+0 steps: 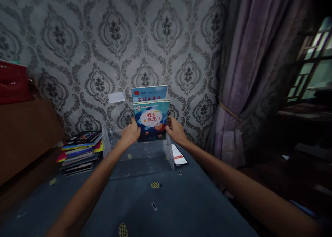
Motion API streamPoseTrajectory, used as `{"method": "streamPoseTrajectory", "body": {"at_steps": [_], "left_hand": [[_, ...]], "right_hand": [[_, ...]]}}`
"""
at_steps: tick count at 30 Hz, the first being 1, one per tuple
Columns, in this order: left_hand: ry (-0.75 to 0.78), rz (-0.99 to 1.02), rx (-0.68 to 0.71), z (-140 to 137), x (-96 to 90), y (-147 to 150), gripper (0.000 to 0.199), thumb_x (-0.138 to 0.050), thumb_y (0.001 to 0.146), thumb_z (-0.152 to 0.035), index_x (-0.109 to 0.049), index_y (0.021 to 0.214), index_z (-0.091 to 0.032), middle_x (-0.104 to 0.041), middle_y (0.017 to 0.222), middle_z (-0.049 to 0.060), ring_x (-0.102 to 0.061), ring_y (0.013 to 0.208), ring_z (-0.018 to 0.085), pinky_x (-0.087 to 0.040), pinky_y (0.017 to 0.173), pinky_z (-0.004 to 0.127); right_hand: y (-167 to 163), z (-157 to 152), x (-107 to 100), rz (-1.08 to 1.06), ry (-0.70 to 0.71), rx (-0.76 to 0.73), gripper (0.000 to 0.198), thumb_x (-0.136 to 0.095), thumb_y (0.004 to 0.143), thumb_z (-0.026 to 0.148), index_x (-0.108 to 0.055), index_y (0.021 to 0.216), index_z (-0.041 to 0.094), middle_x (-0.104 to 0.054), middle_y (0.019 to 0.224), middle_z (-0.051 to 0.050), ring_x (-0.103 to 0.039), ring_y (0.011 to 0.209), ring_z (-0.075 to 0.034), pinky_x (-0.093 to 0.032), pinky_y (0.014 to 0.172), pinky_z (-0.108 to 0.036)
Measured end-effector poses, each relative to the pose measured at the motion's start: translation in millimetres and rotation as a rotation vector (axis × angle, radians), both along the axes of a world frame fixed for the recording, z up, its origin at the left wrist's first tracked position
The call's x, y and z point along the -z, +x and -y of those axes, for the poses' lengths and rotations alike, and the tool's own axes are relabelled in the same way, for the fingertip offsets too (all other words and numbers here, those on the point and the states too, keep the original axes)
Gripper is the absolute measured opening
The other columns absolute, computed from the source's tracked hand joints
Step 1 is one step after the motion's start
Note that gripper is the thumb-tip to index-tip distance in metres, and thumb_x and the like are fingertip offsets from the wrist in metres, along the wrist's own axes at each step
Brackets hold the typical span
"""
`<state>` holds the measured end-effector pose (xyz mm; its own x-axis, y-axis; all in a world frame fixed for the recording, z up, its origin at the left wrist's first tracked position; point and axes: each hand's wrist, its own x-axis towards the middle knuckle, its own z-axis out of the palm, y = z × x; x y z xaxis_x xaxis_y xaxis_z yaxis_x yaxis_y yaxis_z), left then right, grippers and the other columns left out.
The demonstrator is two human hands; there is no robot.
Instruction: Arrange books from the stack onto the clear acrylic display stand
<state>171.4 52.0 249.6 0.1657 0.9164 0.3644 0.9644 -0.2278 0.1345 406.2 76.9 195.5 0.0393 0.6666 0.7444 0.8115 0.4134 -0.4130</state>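
Between my two hands are upright children's books with their covers facing me. The front picture book [151, 123] is blue, with red lettering in a white bubble. Behind it a taller light-blue book [153, 92] shows only its upper part. My left hand [130, 132] grips the left edge of the front book, thumb on the cover. My right hand [176, 130] pinches the right edge. The books are at a clear acrylic stand [140, 164] on the table; whether they rest on it is hidden.
A stack of books [81, 150] lies left of the stand. A lit phone [178, 155] lies by its right side. A cardboard box [28, 133] carries a red basket [12, 81] at far left. Patterned wall [166, 43] stands behind; a purple curtain [241, 74] hangs right.
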Motion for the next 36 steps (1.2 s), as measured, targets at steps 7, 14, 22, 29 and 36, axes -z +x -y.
{"method": "streamPoseTrajectory", "body": {"at_steps": [7,14,22,29,36], "left_hand": [[-0.006,0.02,-0.022,-4,2.8,3,0.037,-0.041,0.099,-0.029,-0.043,0.129,-0.008,-0.07,0.117,0.026,-0.07,0.11,0.036,-0.053,0.089,0.04],[-0.019,0.033,-0.021,-7,3.4,7,0.039,-0.039,0.098,-0.026,-0.041,0.132,-0.005,-0.07,0.117,0.028,-0.07,0.111,0.037,-0.052,0.09,0.042],[-0.032,0.039,-0.016,-6,2.3,9,0.041,-0.038,0.099,-0.025,-0.039,0.134,-0.003,-0.069,0.119,0.029,-0.069,0.113,0.037,-0.051,0.091,0.042],[-0.056,0.034,0.014,-1,1.5,1,0.04,-0.042,0.099,-0.027,-0.041,0.133,-0.005,-0.068,0.123,0.028,-0.068,0.116,0.035,-0.05,0.092,0.04],[-0.072,0.041,0.063,2,6.2,-9,0.04,-0.047,0.099,-0.028,-0.043,0.134,-0.008,-0.065,0.129,0.025,-0.066,0.12,0.034,-0.051,0.095,0.04]], "right_hand": [[-6,-8,2,0.015,0.011,0.044,0.038,-0.047,0.082,0.018,-0.062,0.116,0.014,-0.068,0.101,-0.015,-0.062,0.097,-0.03,-0.05,0.088,-0.043],[-9,-10,6,0.033,0.011,0.08,0.033,-0.046,0.083,0.016,-0.06,0.112,0.017,-0.065,0.101,-0.014,-0.059,0.099,-0.03,-0.048,0.089,-0.042],[-10,-8,6,0.055,-0.005,0.087,0.031,-0.043,0.084,0.016,-0.06,0.11,0.016,-0.064,0.103,-0.015,-0.059,0.099,-0.029,-0.049,0.089,-0.041],[-5,-13,10,0.022,0.012,0.06,0.043,-0.044,0.082,0.015,-0.059,0.122,0.013,-0.067,0.106,-0.016,-0.062,0.099,-0.03,-0.051,0.092,-0.044],[-4,-16,20,-0.033,0.044,0.031,0.054,-0.046,0.081,0.017,-0.058,0.133,0.011,-0.068,0.116,-0.018,-0.061,0.11,-0.032,-0.049,0.101,-0.05]]}}
